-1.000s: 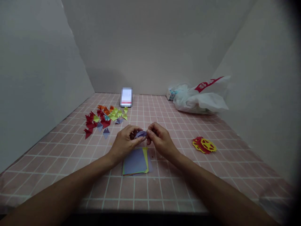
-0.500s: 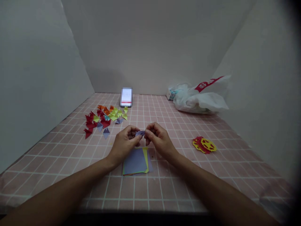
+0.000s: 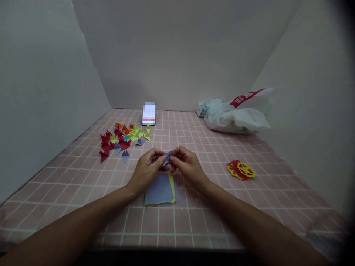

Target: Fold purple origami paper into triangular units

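A small folded piece of purple paper (image 3: 167,158) is held between both hands, above the middle of the table. My left hand (image 3: 148,164) pinches its left side with thumb and fingers. On the other side, my right hand (image 3: 188,164) grips it with the thumb on top; the fingers behind are partly hidden. Just below the hands lies a stack of square paper sheets (image 3: 159,190), purple on top with yellow and green edges showing. Several folded paper pieces in red, orange, yellow and blue-purple form a cluster (image 3: 124,142) to the left.
A phone (image 3: 149,113) with a lit, blurred screen stands upright at the back. A white plastic bag (image 3: 235,116) lies back right, beside a small box (image 3: 202,109). Red and yellow star-patterned cut-outs (image 3: 242,170) lie to the right on the checked tablecloth (image 3: 222,221).
The purple paper has turned from lying nearly flat to a steeper tilt, with more of its face showing. My right hand has shifted slightly, its thumb now over the paper.
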Demonstrator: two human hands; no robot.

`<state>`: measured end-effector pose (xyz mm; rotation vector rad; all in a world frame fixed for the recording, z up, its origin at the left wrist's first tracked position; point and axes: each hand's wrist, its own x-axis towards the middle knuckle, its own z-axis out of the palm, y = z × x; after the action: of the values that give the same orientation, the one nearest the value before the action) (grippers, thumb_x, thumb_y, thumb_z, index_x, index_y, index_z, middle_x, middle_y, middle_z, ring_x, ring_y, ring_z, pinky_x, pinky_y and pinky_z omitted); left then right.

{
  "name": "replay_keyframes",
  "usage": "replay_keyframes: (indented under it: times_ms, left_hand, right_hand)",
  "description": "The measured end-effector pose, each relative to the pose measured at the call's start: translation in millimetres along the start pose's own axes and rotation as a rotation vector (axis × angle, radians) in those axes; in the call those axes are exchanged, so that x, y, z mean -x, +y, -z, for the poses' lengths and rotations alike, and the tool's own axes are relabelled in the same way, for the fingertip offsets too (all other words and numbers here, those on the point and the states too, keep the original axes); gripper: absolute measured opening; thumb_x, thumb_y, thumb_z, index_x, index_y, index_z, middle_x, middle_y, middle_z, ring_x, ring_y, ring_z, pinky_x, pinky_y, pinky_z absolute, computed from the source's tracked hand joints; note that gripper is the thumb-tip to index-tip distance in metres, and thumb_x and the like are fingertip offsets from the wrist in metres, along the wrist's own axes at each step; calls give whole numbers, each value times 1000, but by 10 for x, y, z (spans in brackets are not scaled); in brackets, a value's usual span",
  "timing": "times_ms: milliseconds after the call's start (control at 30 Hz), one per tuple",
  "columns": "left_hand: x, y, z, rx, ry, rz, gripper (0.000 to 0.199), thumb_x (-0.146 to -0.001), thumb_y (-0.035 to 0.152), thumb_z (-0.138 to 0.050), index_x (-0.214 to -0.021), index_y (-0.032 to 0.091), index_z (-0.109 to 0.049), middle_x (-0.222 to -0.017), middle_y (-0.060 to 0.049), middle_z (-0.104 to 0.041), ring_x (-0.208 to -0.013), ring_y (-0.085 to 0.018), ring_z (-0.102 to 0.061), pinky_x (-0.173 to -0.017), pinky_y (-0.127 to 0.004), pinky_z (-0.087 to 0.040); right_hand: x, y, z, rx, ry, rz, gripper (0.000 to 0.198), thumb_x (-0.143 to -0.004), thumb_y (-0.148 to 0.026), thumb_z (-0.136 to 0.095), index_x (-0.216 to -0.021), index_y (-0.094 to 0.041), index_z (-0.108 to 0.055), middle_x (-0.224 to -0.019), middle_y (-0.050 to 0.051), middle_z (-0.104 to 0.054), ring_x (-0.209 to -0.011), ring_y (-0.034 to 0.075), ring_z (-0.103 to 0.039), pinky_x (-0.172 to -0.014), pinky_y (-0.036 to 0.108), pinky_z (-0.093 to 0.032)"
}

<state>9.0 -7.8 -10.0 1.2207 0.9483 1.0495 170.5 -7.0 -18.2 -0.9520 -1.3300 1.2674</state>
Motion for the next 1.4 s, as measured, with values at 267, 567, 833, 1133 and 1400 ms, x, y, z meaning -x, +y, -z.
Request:
replay_keyframes:
  times_ms: [267,567,833,1133,1400]
  left_hand:
    - [-3,-9,-8,-27,20,-30,26,-78,34,-74,-91,15,-63,-85,-3,-72,-71,-15,-72,-71,-29,-61]
    - [10,24,-35,-31,60,-29,25,-74,34,-75,-84,15,-62,-79,-1,-69,-68,-14,-70,-66,-28,-61]
    - [1,37,-29,-48,71,13,25,-73,33,-76,-83,16,-60,-72,0,-69,-59,-13,-68,-58,-25,-57]
    - [-25,64,1,-23,32,18,25,-73,33,-76,-81,15,-61,-70,-1,-69,-60,-11,-65,-57,-22,-54]
    - [-22,57,14,-55,-15,-16,21,-76,34,-73,-78,15,-64,-68,0,-64,-59,-10,-59,-58,-22,-51]
  right_hand:
    - [18,6,-32,-41,22,-54,17,-77,-27,-70,-77,-21,-54,-64,-5,-58,-53,10,-58,-51,23,-49]
    - [33,24,-70,-40,37,-36,18,-75,-25,-70,-76,-21,-53,-67,-6,-55,-53,8,-54,-49,22,-46]
    - [32,9,-49,-16,-3,-31,15,-77,-27,-71,-78,-20,-57,-68,-5,-57,-53,9,-55,-50,22,-47]
    - [10,39,4,10,-44,16,19,-86,-36,-65,-79,-19,-60,-68,-2,-63,-49,9,-57,-48,23,-46]
    - [13,15,3,0,-44,20,20,-85,-35,-67,-76,-19,-59,-67,-3,-63,-47,9,-57,-47,22,-45]
